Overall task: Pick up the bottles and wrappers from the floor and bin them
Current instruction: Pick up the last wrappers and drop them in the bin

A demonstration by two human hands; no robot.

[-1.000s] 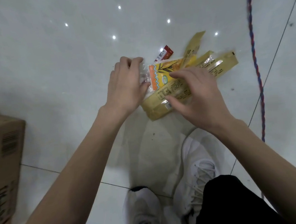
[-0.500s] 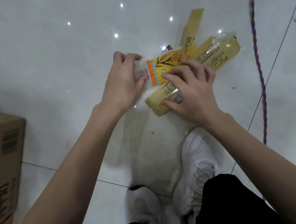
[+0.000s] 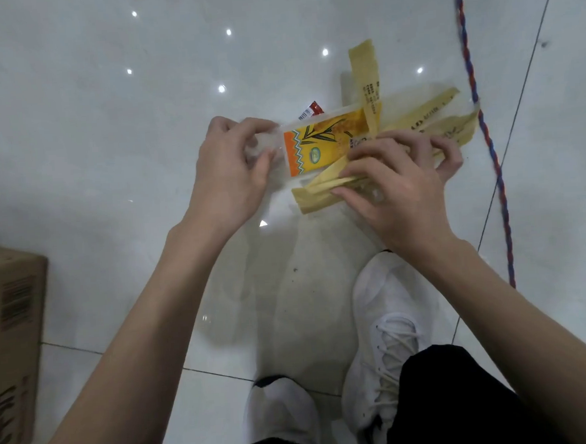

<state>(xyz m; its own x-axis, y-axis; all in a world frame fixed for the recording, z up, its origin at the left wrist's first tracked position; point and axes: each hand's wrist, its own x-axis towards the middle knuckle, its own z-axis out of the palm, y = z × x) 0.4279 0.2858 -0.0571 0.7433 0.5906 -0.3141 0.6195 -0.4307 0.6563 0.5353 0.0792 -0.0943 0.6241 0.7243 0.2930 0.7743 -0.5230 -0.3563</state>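
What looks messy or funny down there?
The wrappers fan out crookedly between the left hand and right hand, one yellow strip poking away. A twisted red-and-blue cord trails loose across the tiled floor.

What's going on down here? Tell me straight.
A person is bent over the glossy white tiled floor, gathering litter. The left hand pinches the clear end of an orange-and-yellow printed plastic wrapper; the right hand grips a bunch of long mustard-yellow plastic wrappers. A small red wrapper pokes out behind them. No bin is in view, so these are not yet binned.
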